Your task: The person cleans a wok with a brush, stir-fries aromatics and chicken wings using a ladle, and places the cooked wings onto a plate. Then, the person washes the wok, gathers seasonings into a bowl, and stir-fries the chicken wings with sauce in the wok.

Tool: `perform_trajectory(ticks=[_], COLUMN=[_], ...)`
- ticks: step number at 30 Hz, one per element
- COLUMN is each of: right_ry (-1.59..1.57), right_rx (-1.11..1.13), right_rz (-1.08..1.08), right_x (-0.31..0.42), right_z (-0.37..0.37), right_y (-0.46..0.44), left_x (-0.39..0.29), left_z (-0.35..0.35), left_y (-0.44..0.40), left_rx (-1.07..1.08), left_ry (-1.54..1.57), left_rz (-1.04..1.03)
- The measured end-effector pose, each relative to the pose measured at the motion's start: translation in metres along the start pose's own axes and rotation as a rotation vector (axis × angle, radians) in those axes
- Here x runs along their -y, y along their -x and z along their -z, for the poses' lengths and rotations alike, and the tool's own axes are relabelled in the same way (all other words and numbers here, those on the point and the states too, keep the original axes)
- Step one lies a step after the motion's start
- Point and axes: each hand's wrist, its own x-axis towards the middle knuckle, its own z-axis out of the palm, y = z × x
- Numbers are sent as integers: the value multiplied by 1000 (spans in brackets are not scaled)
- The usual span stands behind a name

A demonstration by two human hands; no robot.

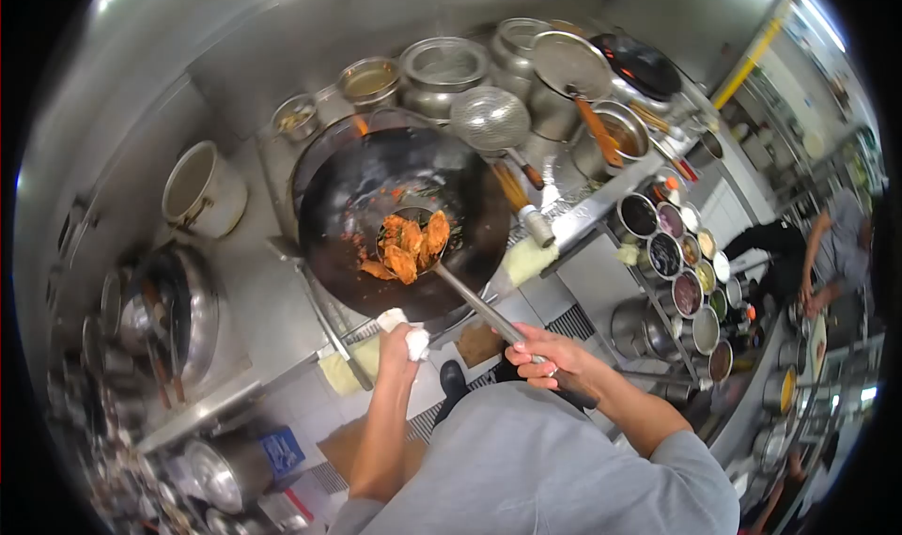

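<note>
A large dark wok [324, 192] sits on the stove in front of me. My left hand [399, 349] is closed around a folded white cloth [418, 343] at the wok's near rim; whether it also grips a wok handle is hidden. My right hand [547, 355] is wrapped round the long metal handle of a ladle [479, 305]. The ladle's bowl is inside the wok, mostly hidden beneath orange-brown fried pieces [404, 246]. Bits of red and green seasoning [413, 194] cling to the wok around them.
Pots [443, 70], a round perforated strainer [490, 119] and a fine sieve [571, 65] line the back. Left of the wok lie a long-handled metal tool [324, 314] and a deep pot [205, 192]. Sauce containers [665, 255] stand at right, near another person [839, 244].
</note>
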Motion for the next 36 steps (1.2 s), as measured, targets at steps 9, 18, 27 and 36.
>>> perform_trajectory(ticks=[9, 18, 27, 36], right_ry=[-193, -424, -584, -761], right_rx=[-172, -380, -649, -671], right_rz=[422, 972, 1333, 1900], right_x=[-98, -234, -361, -421], right_z=[8, 43, 63, 82], right_y=[143, 325, 489, 589], left_x=[41, 136, 298, 416], left_z=[-51, -172, -300, -349], left_y=[85, 195, 318, 347], left_rx=[100, 487, 755, 906], left_ry=[-188, -727, -645, -838], left_rz=[29, 305, 804, 991])
